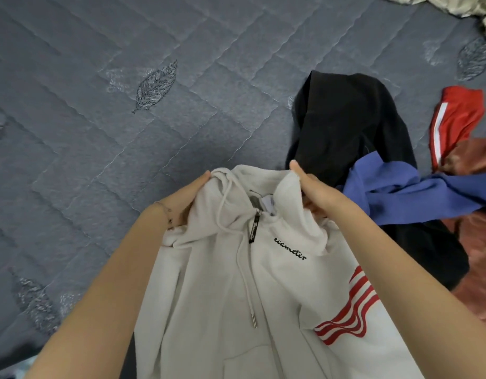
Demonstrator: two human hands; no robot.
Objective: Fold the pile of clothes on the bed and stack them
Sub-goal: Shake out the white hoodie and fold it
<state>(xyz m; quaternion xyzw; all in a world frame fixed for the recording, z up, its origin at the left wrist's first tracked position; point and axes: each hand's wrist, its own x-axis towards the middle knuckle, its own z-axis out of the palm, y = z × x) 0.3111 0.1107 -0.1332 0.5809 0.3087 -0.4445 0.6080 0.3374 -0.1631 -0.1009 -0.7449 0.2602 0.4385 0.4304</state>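
bed: grey-blue quilted cover, fills 9 to 12 o'clock; clothes lie on it.
leaf stitching: sewn into the cover at 10 o'clock; more leaf motifs at the left edge and at 2 o'clock.
left hand: clenched on the left edge of the hood opening, thumb on top, other fingers hidden under the cloth.
bracelet: thin chain on the left wrist.
hoodie: off-white, centre to 6 o'clock, held at the neck by both hands, body runs down out of frame.
drawstring: off-white cord with a metal tip, hangs down the chest.
zip tag: black pull with white script, too small to read.
chest writing: black script, reads "ecameter".
red stripes: wavy print on the hoodie at 5 o'clock.
right hand: grasping the right edge of the hood opening, thumb tip up, fingers curled into the cloth.
black garment: unfolded, at 2 o'clock, just beyond the right hand.
blue garment: draped across the black one, at 3 o'clock.
red garment: white side stripe, right edge at 2 o'clock.
rust garment: crumpled, at 4 o'clock, partly under the blue and black ones.
cream fabric: bunched in the corner at 1 o'clock.
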